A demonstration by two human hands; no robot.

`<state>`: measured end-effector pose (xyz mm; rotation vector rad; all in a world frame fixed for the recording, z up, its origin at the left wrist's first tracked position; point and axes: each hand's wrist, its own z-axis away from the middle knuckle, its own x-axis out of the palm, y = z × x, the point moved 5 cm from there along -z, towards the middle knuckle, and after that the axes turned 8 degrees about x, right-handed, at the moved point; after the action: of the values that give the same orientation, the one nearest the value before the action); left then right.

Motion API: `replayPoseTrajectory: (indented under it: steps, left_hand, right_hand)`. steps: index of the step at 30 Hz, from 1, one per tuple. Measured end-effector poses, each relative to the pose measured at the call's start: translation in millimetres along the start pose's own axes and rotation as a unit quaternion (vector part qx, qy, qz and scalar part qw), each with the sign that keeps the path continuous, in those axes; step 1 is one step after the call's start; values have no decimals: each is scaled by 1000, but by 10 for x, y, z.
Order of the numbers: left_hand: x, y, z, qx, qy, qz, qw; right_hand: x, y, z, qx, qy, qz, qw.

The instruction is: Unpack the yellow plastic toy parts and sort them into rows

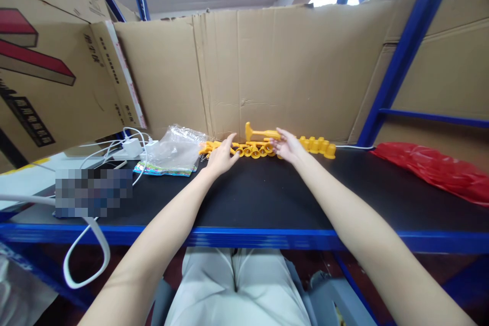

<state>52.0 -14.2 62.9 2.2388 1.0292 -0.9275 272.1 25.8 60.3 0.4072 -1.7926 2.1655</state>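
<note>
My right hand (289, 145) grips one end of a yellow plastic T-shaped piece (263, 134). Its crossbar end points left, just above the other parts. Below it, a row of similar yellow pieces (255, 152) lies at the back of the black tabletop, their round hollow ends facing me. At the left part of this row is my left hand (220, 157), thumb and fingers apart; whether it touches the pieces I cannot tell. Several yellow cup-shaped parts (316, 145) stand in a cluster just right of my right hand.
A clear plastic bag (178, 147) lies on a colourful packet at the left, beside white chargers (132, 147) and cables. A red plastic bag (431, 165) rests at the right. Cardboard (290, 71) walls the back; a blue metal rail (260, 239) edges the front.
</note>
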Motion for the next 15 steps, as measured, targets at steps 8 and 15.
replayPoseTrajectory:
  steps: [8,15]
  left_hand:
    - [77,-71,5,-12,-48,1,999]
    - [147,-79,-5,5,-71,-2,997]
  right_hand:
    - [-563,-267,-135,-354,272,265,854]
    - [-604,-108,-248,-320,323,514,727]
